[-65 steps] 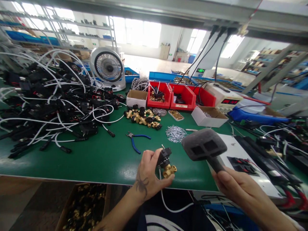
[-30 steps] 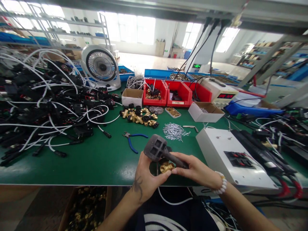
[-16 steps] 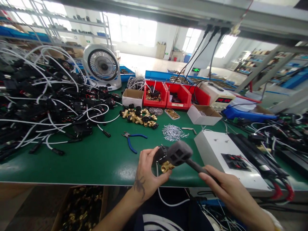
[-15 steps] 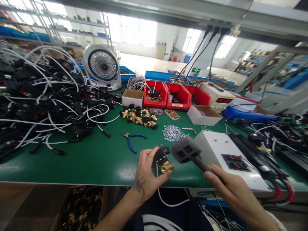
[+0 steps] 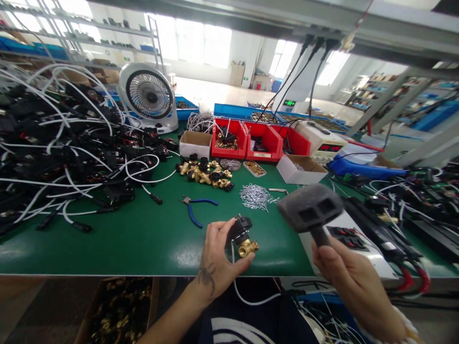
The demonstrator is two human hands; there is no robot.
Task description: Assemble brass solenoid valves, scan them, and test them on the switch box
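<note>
My left hand [image 5: 219, 253] is closed around a brass valve with a black actuator [image 5: 244, 238], steadying it near the table's front edge. A white cable [image 5: 247, 302] runs from the valve down over the edge. In my right hand [image 5: 346, 267] a black mallet [image 5: 311, 208] is raised by its handle, its blocky head up and to the right of the valve, apart from it. Beyond the left hand lie blue-handled pliers [image 5: 196, 208], jaws spread. A pile of small metal clips [image 5: 255, 196] rests past the valve.
Several brass fittings [image 5: 204, 173] sit before red bins [image 5: 229, 143] and a white carton [image 5: 300, 173]. Black units with white cables [image 5: 71, 143] heap up at left, beside a fan [image 5: 149, 95]. A grey-white box [image 5: 376, 263] stands at right, near a power supply [image 5: 321, 138].
The mallet has risen and moved to the right, away from the valve, and its head has turned. My left hand still holds the valve in the same place.
</note>
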